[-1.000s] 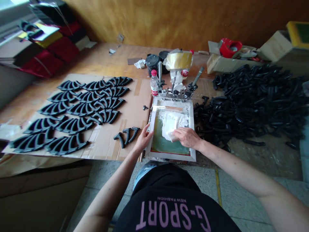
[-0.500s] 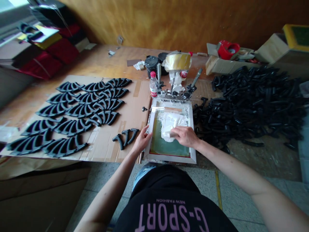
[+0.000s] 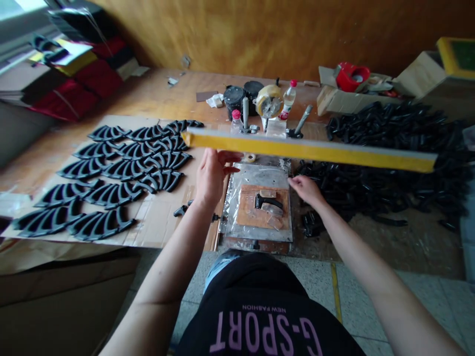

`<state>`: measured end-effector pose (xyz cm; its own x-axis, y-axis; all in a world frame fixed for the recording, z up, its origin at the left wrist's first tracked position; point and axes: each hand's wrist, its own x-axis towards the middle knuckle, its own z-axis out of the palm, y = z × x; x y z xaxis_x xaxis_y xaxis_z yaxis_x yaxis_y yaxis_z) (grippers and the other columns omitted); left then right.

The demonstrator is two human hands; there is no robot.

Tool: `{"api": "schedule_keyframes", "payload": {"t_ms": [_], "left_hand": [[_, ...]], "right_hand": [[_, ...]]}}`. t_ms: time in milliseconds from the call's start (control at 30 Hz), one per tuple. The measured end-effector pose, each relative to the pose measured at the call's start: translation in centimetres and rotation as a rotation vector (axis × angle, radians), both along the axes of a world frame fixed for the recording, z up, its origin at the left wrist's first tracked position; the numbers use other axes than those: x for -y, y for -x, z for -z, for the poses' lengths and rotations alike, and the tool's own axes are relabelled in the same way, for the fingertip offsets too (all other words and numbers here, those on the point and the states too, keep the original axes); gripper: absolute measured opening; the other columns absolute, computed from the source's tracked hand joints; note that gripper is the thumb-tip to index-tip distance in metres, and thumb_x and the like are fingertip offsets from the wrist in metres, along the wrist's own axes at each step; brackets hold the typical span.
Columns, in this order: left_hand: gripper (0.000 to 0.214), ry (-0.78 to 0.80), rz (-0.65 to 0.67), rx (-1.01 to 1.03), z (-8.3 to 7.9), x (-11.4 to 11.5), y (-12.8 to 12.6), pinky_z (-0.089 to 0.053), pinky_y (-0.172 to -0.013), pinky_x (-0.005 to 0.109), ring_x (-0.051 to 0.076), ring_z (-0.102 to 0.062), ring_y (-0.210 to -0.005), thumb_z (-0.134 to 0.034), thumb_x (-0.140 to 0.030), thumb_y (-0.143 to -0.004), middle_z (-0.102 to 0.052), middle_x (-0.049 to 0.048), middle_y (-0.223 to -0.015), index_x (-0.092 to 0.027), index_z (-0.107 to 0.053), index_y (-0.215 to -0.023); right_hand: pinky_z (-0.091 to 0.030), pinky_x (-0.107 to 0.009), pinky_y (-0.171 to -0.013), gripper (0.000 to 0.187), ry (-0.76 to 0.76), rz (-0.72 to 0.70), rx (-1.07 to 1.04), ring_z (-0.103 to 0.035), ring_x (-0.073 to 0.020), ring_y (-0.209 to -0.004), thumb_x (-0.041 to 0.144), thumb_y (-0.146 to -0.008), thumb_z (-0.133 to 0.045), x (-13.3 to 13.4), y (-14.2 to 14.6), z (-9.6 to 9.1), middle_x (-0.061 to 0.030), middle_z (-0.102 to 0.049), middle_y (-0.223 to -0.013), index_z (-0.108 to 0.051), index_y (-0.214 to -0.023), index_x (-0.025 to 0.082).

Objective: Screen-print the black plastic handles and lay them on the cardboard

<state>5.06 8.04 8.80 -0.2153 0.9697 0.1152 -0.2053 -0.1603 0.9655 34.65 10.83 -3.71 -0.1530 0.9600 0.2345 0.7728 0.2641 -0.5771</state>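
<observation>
The screen printing frame is tilted up, and its yellow-taped front edge (image 3: 311, 151) crosses the view close to me. Just below that edge's left part is my left hand (image 3: 212, 173), fingers apart and pointing right; whether it touches the frame is unclear. Under the raised frame lies a grey metal base plate (image 3: 260, 174) with a brown board (image 3: 245, 207) on it. One black curved handle (image 3: 270, 201) rests on the board. At the plate's right edge is my right hand (image 3: 304, 189), fingers curled together; what they hold, if anything, is hidden.
Rows of black handles (image 3: 120, 195) lie on cardboard at left. A heap of loose black handles (image 3: 393, 133) fills the right side. Bottles (image 3: 288, 99), dark tubs (image 3: 233, 99) and clamp posts (image 3: 304, 121) stand behind the plate. A cardboard box (image 3: 345, 101) holds a red tape dispenser.
The frame has swung up from lying flat, uncovering the plate and handle. My left hand has risen with its side; my right hand has left the white ink and moved right.
</observation>
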Motion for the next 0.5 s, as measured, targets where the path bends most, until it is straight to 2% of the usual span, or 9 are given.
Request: {"api": "schedule_keyframes", "payload": {"t_ms": [67, 100, 167, 233, 300, 400, 433, 500], "left_hand": [[0.056, 0.049, -0.005, 0.023, 0.3, 0.0, -0.9, -0.053, -0.064, 0.024, 0.016, -0.068, -0.086, -0.035, -0.067, -0.090, -0.070, 0.0078, -0.100, -0.021, -0.054, -0.117], [0.059, 0.097, -0.004, 0.048, 0.9, 0.6, -1.5, -0.052, -0.063, 0.024, 0.016, -0.068, -0.085, -0.033, -0.069, -0.089, -0.070, 0.0086, -0.101, -0.021, -0.052, -0.118], [0.063, 0.312, 0.097, 0.106, 3.3, 3.0, -2.7, -0.052, -0.056, 0.024, 0.018, -0.069, -0.080, -0.038, -0.072, -0.086, -0.071, 0.0117, -0.101, -0.019, -0.052, -0.117], [0.064, 0.645, 0.312, 0.152, 6.2, 6.1, -4.1, -0.051, -0.051, 0.026, 0.022, -0.070, -0.077, -0.049, -0.072, -0.080, -0.072, 0.0154, -0.102, -0.017, -0.056, -0.112], [0.059, 0.838, 0.406, 0.217, 8.9, 8.8, -5.1, -0.055, -0.056, 0.030, 0.025, -0.071, -0.084, -0.055, -0.068, -0.080, -0.071, 0.0160, -0.107, -0.018, -0.057, -0.111], [0.046, 0.821, 0.267, 0.285, 11.5, 10.6, -3.9, -0.057, -0.063, 0.031, 0.023, -0.070, -0.087, -0.055, -0.059, -0.084, -0.071, 0.0139, -0.105, -0.016, -0.059, -0.101], [0.043, 0.793, 0.204, 0.248, 12.0, 10.6, -2.4, -0.057, -0.061, 0.030, 0.022, -0.070, -0.084, -0.055, -0.056, -0.085, -0.071, 0.0136, -0.103, -0.015, -0.059, -0.096], [0.040, 0.764, 0.064, 0.075, 13.2, 10.5, 2.1, -0.055, -0.055, 0.028, 0.020, -0.070, -0.077, -0.051, -0.054, -0.087, -0.071, 0.0131, -0.101, -0.015, -0.057, -0.092]], "right_hand": [[-0.050, -0.025, -0.071, 0.025, 0.086, -0.104, 0.151, -0.063, -0.0159, -0.076, 0.040, -0.084, -0.067, 2.5, 2.5, 1.9, -0.0046, -0.068, -0.082, -0.067, -0.075, 0.016], [-0.049, -0.028, -0.076, 0.022, 0.124, -0.135, 0.228, -0.063, -0.0187, -0.083, 0.038, -0.083, -0.069, 3.5, 3.7, 2.4, -0.0071, -0.068, -0.087, -0.065, -0.076, 0.017], [-0.047, -0.031, -0.078, 0.016, 0.190, -0.110, 0.317, -0.063, -0.0220, -0.088, 0.032, -0.087, -0.065, 5.1, 6.0, 2.6, -0.0103, -0.067, -0.090, -0.062, -0.084, 0.016], [-0.045, -0.031, -0.072, 0.013, 0.242, -0.022, 0.307, -0.063, -0.0221, -0.082, 0.029, -0.092, -0.056, 6.6, 8.0, 2.0, -0.0104, -0.067, -0.084, -0.060, -0.091, 0.016], [-0.044, -0.030, -0.071, 0.014, 0.215, -0.025, 0.229, -0.062, -0.0219, -0.081, 0.028, -0.094, -0.052, 7.9, 9.9, 1.1, -0.0098, -0.067, -0.083, -0.059, -0.093, 0.016], [-0.045, -0.030, -0.079, 0.010, 0.097, -0.331, 0.069, -0.060, -0.0196, -0.092, 0.026, -0.094, -0.054, 8.9, 10.6, 0.5, -0.0067, -0.068, -0.090, -0.062, -0.089, 0.020], [-0.044, -0.030, -0.083, 0.011, 0.063, -0.411, 0.037, -0.059, -0.0189, -0.096, 0.024, -0.093, -0.055, 8.6, 9.8, 0.6, -0.0057, -0.068, -0.094, -0.063, -0.087, 0.021], [-0.043, -0.033, -0.089, 0.016, 0.011, -0.406, 0.068, -0.057, -0.0193, -0.101, 0.021, -0.092, -0.055, 7.3, 6.3, 1.1, -0.0050, -0.069, -0.101, -0.067, -0.081, 0.022]]}}
